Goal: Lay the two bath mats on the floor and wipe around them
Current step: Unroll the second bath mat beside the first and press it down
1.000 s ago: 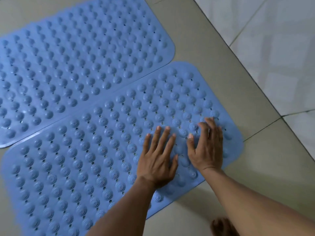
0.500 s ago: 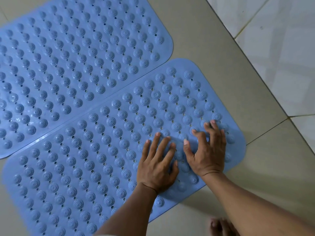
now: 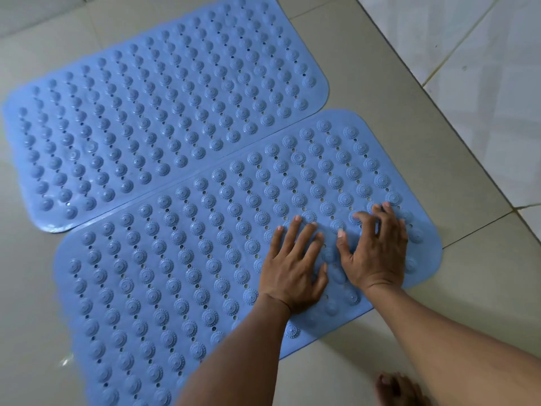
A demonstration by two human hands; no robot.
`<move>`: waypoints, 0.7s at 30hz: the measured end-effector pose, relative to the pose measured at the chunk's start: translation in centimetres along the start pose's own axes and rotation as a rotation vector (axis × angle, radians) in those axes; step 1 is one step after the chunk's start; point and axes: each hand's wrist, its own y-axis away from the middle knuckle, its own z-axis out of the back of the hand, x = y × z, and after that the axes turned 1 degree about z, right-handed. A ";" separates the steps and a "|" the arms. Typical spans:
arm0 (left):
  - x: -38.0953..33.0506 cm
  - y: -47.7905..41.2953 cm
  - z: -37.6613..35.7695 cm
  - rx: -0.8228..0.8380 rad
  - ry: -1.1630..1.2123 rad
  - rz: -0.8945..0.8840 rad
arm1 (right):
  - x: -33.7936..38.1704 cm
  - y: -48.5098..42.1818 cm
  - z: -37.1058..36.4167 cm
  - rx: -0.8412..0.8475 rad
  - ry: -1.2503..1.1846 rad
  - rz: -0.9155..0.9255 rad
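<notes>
2 blue studded bath mats, far mat (image 3: 164, 112) upper left, near mat (image 3: 205, 259) centre, flat on tiled floor (image 3: 409, 148); left hand (image 3: 292, 271) and right hand (image 3: 377, 250), spread, holding nothing, press near mat's right end as 1 s ago; laying seemingly done, wiping pending

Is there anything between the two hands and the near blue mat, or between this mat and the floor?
Nothing visible stands in the way. The left hand and the right hand press directly on the near mat, which lies flat on the floor beside the far mat.
</notes>
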 end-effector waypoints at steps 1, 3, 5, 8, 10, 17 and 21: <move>0.0 0.3 0.1 0.009 0.008 -0.003 | 0.1 0.1 0.0 0.009 0.007 -0.004; 0.2 1.4 0.3 0.020 0.007 0.007 | 0.7 0.2 0.2 0.004 0.014 -0.013; 1.2 4.5 0.9 0.017 -0.018 0.074 | 2.1 1.2 0.4 -0.001 0.019 0.042; 4.9 12.0 2.5 0.010 -0.057 0.252 | 6.3 4.1 -0.2 0.064 -0.047 0.344; 7.6 16.7 3.8 -0.017 -0.078 0.427 | 10.4 6.7 -1.0 0.145 -0.122 0.540; 13.0 24.0 7.3 -0.077 -0.028 0.890 | 22.3 11.3 -3.2 0.379 -0.164 0.691; 14.5 26.2 6.9 -0.040 0.050 0.892 | 24.3 12.4 -4.2 0.402 -0.131 0.663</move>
